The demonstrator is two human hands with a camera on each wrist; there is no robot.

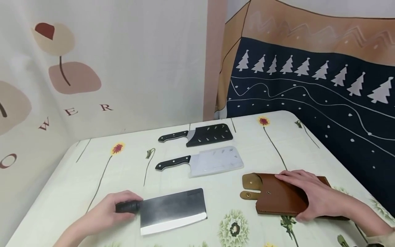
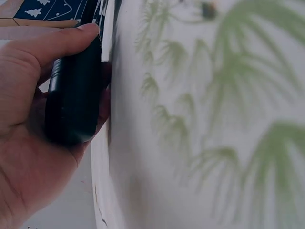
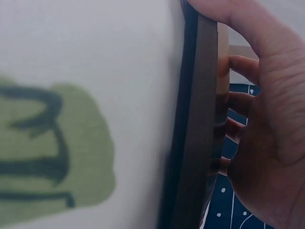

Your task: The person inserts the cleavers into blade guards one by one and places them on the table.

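Observation:
My left hand [image 1: 106, 211] grips the black handle [image 2: 74, 100] of a cleaver [image 1: 172, 209]. Its broad steel blade lies flat over the table, bright edge facing me and tip to the right. To the right, my right hand [image 1: 321, 195] spans a brown leather knife sheath [image 1: 280, 195], fingers at its far edge and thumb at the near one. Two tan snap straps [image 1: 251, 181] stick out from the sheath's left end. In the right wrist view the sheath [image 3: 198, 119] shows edge-on, with the palm arched away from it.
Two more cleavers with black riveted handles lie farther back: one in a black blade cover [image 1: 211, 134], the other in a translucent white cover [image 1: 216, 161]. A flower-print cloth covers the table [image 1: 92, 161]. Printed curtains [image 1: 148, 68] hang behind and along the right side.

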